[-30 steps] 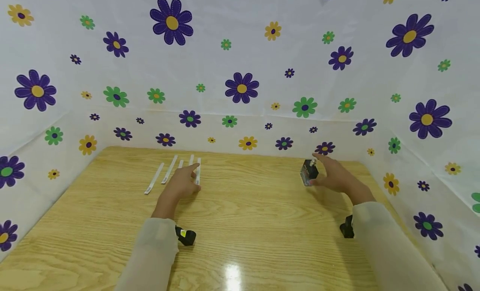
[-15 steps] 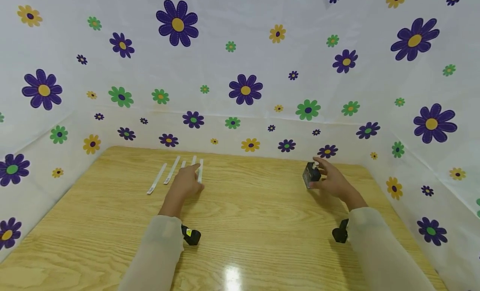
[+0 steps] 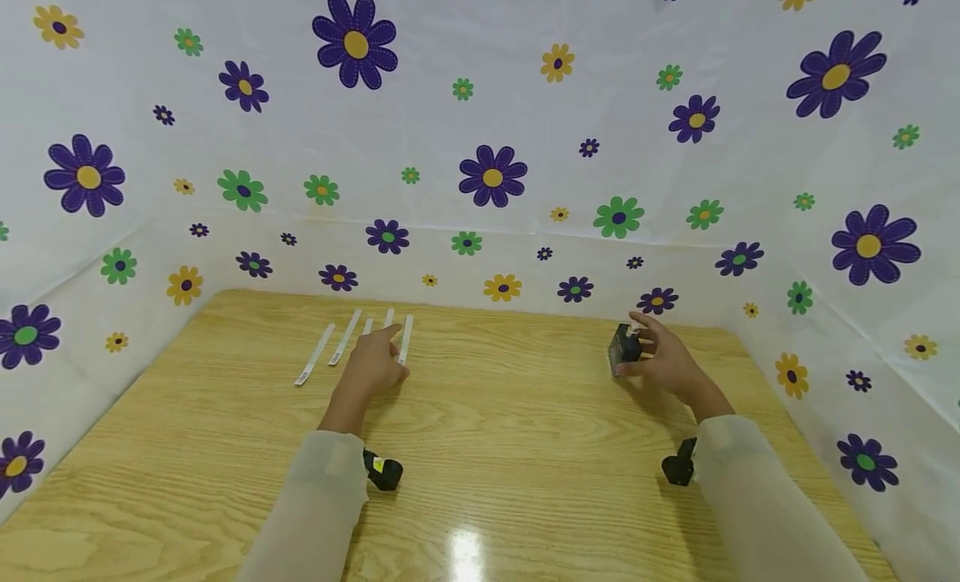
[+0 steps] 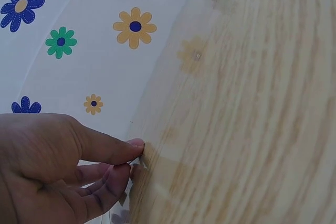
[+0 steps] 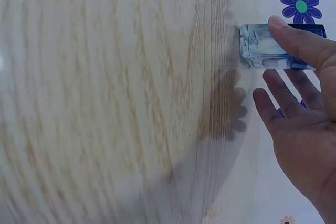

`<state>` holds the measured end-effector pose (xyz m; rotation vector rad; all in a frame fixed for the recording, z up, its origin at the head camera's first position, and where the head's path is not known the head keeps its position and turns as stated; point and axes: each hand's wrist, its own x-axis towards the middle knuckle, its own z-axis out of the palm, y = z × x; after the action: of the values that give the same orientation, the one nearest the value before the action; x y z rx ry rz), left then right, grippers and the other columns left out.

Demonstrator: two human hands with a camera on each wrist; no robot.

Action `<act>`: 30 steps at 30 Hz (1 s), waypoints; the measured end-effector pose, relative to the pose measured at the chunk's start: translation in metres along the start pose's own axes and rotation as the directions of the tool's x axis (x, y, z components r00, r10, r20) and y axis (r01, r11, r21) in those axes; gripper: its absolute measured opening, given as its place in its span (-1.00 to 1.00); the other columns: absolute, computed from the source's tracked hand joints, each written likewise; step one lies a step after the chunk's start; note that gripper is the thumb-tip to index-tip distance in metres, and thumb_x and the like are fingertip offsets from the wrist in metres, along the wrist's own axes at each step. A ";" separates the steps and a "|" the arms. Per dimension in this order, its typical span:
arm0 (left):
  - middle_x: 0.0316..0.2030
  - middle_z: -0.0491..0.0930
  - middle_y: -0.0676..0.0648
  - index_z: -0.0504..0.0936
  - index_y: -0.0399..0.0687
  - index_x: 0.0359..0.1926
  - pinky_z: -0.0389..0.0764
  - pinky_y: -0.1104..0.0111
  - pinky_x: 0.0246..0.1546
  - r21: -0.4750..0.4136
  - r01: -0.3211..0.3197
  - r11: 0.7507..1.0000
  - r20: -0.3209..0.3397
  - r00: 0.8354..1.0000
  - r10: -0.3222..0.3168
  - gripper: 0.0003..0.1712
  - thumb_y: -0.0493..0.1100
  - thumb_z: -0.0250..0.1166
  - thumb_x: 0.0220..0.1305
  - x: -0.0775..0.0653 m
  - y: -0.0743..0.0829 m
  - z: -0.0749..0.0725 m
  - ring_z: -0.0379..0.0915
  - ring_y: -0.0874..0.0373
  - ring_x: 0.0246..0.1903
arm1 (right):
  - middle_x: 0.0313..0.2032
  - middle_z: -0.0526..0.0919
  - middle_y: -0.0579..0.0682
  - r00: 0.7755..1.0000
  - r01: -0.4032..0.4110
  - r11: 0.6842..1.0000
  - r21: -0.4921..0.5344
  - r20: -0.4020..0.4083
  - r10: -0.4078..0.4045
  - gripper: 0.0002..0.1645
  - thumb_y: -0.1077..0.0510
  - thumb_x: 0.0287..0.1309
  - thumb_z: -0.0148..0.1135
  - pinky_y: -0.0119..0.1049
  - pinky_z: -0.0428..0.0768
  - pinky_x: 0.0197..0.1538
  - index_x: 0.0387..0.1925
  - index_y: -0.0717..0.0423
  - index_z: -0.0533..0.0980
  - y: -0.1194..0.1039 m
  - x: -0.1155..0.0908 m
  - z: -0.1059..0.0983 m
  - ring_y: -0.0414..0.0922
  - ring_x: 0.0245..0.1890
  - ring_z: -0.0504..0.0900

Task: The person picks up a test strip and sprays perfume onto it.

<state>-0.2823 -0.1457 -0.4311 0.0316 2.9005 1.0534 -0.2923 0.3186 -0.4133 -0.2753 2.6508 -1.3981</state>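
Note:
In the head view my right hand holds a small dark glass perfume bottle at the right of the table, thumb against its lower side and a finger up by the sprayer. The right wrist view shows its clear glass base under the thumb, other fingers spread below. At the left, my left hand pinches the lower end of a white paper strip between thumb and fingers; the left wrist view shows the thumb and fingertips together. Other strips lie beside it, partly hidden behind the hand.
Two loose strips, one strip and another, lie left of the left hand on the wooden table. A flower-printed white cloth surrounds the table's back and sides. A black wrist camera hangs below the left sleeve.
The pinched strip has tilted slightly, its top shifting right. The fingers of my right hand have closed in around the perfume bottle, which has hardly moved. The head view has shifted a little.

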 end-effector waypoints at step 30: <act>-0.44 0.59 -0.10 0.48 -0.32 0.35 0.36 0.35 -0.53 -0.050 -0.060 0.997 -0.038 0.998 0.059 -0.41 -0.42 0.18 0.28 -0.001 0.011 0.004 0.33 0.16 -0.56 | 0.11 0.33 0.45 0.955 0.220 0.967 -0.132 -0.175 -0.241 0.03 0.10 0.24 0.47 0.26 0.58 0.14 0.45 -0.01 -0.06 -0.029 0.004 0.016 0.36 0.05 0.57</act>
<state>-0.2815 -0.1347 -0.4265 0.0981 2.9210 1.1486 -0.2899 0.2889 -0.3980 -0.5035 2.9399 -1.4061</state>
